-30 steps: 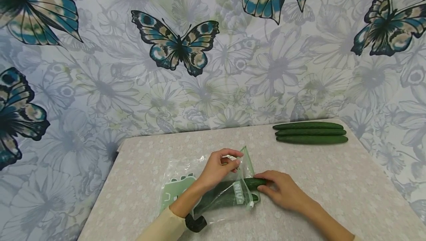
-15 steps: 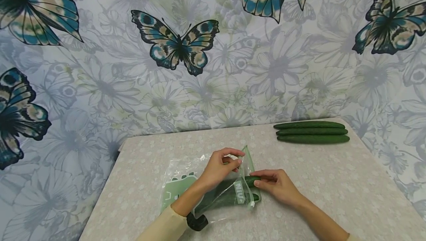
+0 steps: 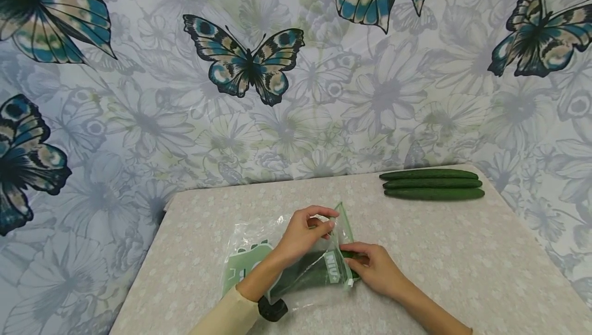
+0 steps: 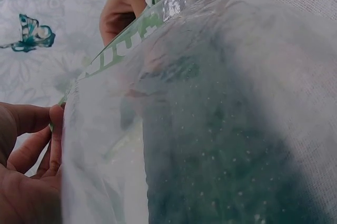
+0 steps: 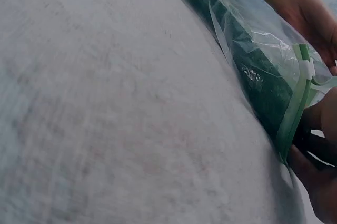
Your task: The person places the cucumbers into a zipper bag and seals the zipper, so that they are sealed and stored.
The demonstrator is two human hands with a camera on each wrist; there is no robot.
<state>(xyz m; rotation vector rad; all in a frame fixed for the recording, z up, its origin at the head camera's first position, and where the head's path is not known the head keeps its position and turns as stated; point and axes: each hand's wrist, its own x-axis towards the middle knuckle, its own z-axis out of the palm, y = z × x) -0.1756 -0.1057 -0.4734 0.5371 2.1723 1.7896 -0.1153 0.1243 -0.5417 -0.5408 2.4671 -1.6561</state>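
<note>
**Cucumber end held at the mouth of a zip bag**

White lettering on a green patch near the mouth of the clear bag (image 3: 314, 278) reads "NIU", followed by what looks like a plus sign; a green printed panel (image 3: 246, 265) covers the other end, its markings partly hidden by the left arm. The left hand (image 3: 302, 235) pinches the bag's green-edged opening between thumb and fingers, lifting that side. The right hand (image 3: 379, 271) grips the end of a cucumber (image 3: 348, 254) at the mouth, fingers and thumb curled about it; most of its length lies inside the bag on the bench (image 3: 185, 258). A white slider (image 3: 350, 283) sits at the near corner of the mouth. Three more cucumbers (image 3: 433, 183) lie side by side at the far right.

Half a second ago more of the gripped cucumber stuck out; the right hand has since come closer to the mouth, while the left hand has hardly moved.
</note>
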